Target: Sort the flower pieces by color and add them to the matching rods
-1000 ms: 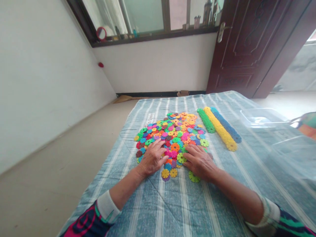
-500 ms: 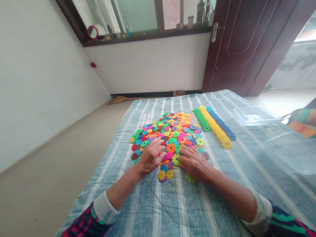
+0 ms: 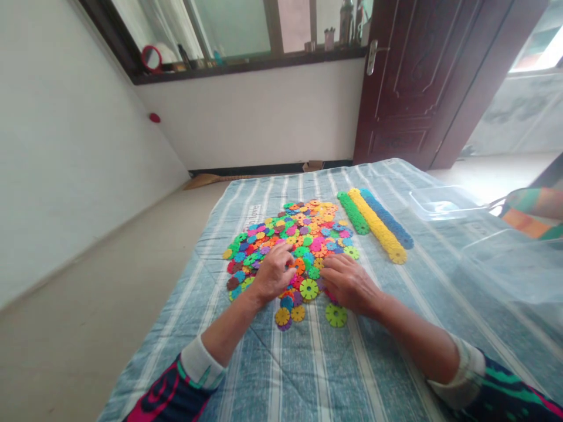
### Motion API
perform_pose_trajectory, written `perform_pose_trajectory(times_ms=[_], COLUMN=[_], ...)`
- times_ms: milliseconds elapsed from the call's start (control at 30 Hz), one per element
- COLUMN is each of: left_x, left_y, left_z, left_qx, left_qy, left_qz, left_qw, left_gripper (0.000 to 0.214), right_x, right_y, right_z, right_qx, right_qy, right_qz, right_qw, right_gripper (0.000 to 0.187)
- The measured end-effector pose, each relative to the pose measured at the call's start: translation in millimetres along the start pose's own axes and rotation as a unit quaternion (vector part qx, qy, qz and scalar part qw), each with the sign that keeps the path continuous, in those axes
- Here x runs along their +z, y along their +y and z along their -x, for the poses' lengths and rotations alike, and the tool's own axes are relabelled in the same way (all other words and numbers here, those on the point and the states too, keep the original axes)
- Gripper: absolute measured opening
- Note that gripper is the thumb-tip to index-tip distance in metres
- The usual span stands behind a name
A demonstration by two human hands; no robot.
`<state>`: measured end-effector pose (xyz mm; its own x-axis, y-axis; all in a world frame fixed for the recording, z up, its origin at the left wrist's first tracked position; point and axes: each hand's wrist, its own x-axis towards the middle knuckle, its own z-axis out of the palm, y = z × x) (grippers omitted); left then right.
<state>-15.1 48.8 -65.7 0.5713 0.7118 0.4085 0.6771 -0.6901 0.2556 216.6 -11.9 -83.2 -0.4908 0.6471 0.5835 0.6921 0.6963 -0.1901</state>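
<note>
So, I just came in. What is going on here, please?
A person is working with both bare hands on a heap of multicoloured plastic snowflake discs lying on a striped blue quilt. The left hand rests on the heap, and the right hand is at its near edge. A green rod, a yellow rod and a blue rod of joined discs lie side by side to the right.

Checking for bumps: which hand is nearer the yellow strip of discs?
Right. The right hand sits on the pile of discs, below and left of the yellow strip; the left hand is farther left on the pile.
</note>
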Motion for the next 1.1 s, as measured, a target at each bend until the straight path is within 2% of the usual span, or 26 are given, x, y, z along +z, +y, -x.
perform_pose_trajectory(times_ms=[133,267,367,567,667,767,833,933,1033,1100], left_x=[1.6,5.7,9.7,8.5,6.2,8.1,11.8,18.8,24.1,25.1], left_y=[3.6,10.1,7.2,-20.7,-25.4,-13.8,1.3,26.6,42.1,41.9], left_z=[3.4,1.6,-2.0,-11.3,-14.9,-19.0,-22.6,-28.7,-35.2,-39.1], left_qx=[0.007,0.038,0.038,-0.043,-0.057,-0.012,0.036,0.098,0.118,0.102], left_qy=[0.003,-0.036,-0.051,0.009,0.034,0.030,-0.003,-0.071,-0.123,-0.135], left_qz=[-0.007,-0.031,-0.059,-0.124,-0.136,-0.115,-0.084,-0.049,-0.044,-0.057], left_qw=[1.000,0.998,0.996,0.991,0.989,0.993,0.996,0.991,0.984,0.984], left_gripper=[0.019,0.028,0.029,0.021,0.022,0.020,0.020,0.033,0.044,0.040], right_x=[-6.0,-5.2,-1.9,3.6,5.3,6.8,7.4,7.1,6.2,6.1], right_y=[17.6,30.4,36.1,44.9,46.9,47.5,47.7,48.7,50.4,51.7], right_z=[0.7,5.0,7.6,10.2,10.4,10.0,9.7,9.5,9.2,8.9], right_qx=[0.034,0.080,0.101,0.149,0.160,0.172,0.184,0.205,0.221,0.227], right_qy=[0.021,0.050,0.055,0.080,0.091,0.104,0.118,0.143,0.161,0.171], right_qz=[-0.007,0.006,0.003,-0.008,-0.019,-0.034,-0.050,-0.069,-0.080,-0.085], right_qw=[0.999,0.996,0.993,0.986,0.983,0.979,0.975,0.966,0.959,0.955], right_gripper=[0.018,0.020,0.022,0.018,0.018,0.018,0.017,0.016,0.016,0.016])
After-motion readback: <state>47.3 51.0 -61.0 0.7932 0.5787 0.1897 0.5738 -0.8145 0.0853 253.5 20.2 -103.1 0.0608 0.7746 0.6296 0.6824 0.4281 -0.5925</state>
